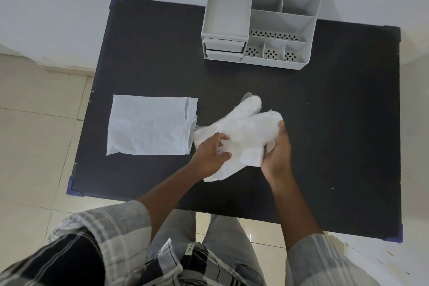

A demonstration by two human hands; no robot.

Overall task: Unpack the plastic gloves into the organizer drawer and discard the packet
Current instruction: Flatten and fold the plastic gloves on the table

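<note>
At the left of the black desk (325,123) the white packet (151,125) is lying flat, its torn right edge ragged and almost touching the bundle of plastic gloves (243,130) beside it. The left hand (209,155) is gripping the near left part of that bundle, its fingers (221,138) curling into the thin film so that their tips are partly sinking out of sight among the folds. The gloves are bunching between both hands just above the desk's middle; how many there are is impossible to make out, since the translucent layers are blurring together, though a couple of glove tips are poking up toward the back. The right hand (276,155) is clasping the bundle's right side, with most of its fingers hiding behind the plastic. Farther back the grey organizer (262,21) is sitting at the desk's far edge, its two small drawers (224,50) at the lower left appearing closed. Checked sleeves are cutting off at the bottom.
</note>
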